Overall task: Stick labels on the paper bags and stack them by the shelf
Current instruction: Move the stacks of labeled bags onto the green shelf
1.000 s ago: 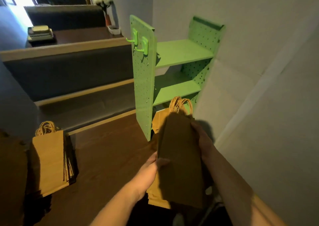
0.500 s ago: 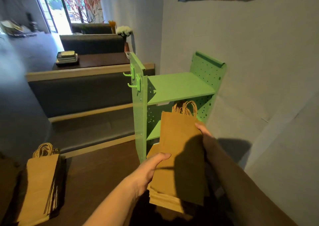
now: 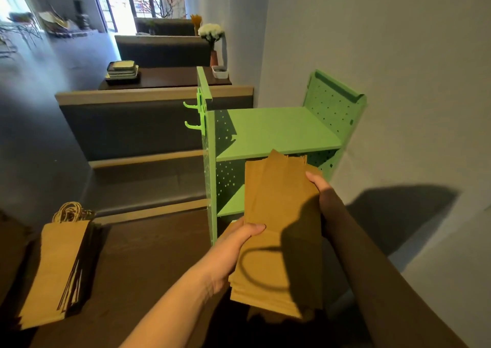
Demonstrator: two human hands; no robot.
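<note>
**A:** What lies at the far left?

**B:** A stack of flat brown paper bags (image 3: 53, 268) on the dark wooden table (image 3: 148, 268). Its twisted handles point away, and it is well apart from both hands.

**A:** And the left hand?

**B:** The left hand (image 3: 236, 244) grips the left edge of a bundle of paper bags (image 3: 279, 215). The thumb lies across the top bag and the fingers are hidden beneath.

**A:** Where is that bundle?

**B:** Between the two hands, in front of the green pegboard shelf (image 3: 279, 129). Its far end overlaps the opening under the upper board. I cannot tell whether it reaches inside.

**A:** The right hand?

**B:** The right hand (image 3: 318, 188), in shadow, holds the bundle's right edge further up, with its fingers curled over it. Beyond it is the pale wall (image 3: 398, 82).
</note>
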